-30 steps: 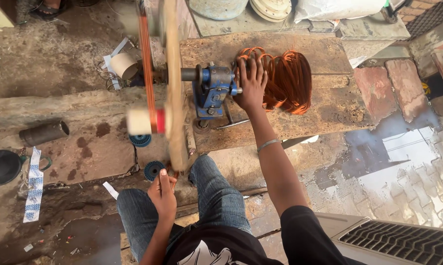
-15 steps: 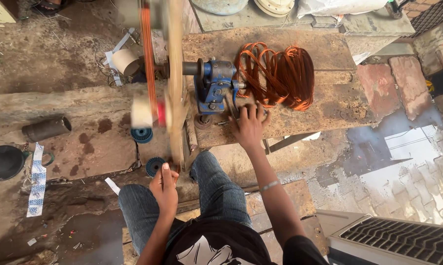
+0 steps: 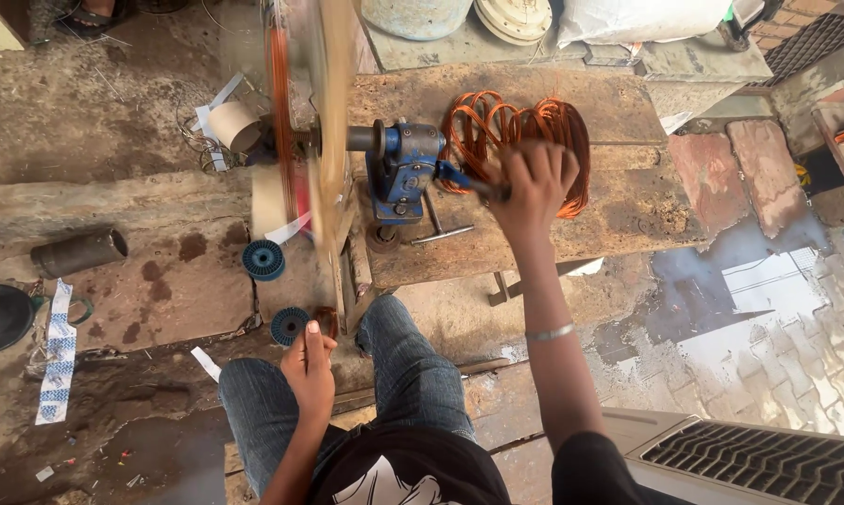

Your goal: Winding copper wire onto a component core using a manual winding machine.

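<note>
While the wheel (image 3: 333, 140) spins to a blur on its shaft, the right hand (image 3: 534, 182) is closed in a full grip on the crank (image 3: 473, 182) of the blue winder (image 3: 405, 168), which is fixed near the middle of the bench (image 3: 571, 103). The left hand (image 3: 308, 369) sits low over the knees, fingers pinched together near the wheel's lower rim; it looks to be guiding thin copper wire (image 3: 280, 103) onto the former, though the strand itself is too fine to make out between the fingertips.

Just behind the right hand, touching or nearly touching the knuckles, lies a heap of finished copper coils (image 3: 525, 126). Two blue spools (image 3: 264, 259) rest on the ground left of the wheel, with a tape roll (image 3: 233, 126) farther up and a dark pipe (image 3: 79, 252) well off to the left.

The risks, as I judge them, come from closeness and speed. The turning hand could snag a loop of the coils and drag them into the crank. The pinching fingers are very near the spinning rim, so a slip could bring them against it. Uneven tension from the left hand might snap the wire or let turns pile up crooked.
</note>
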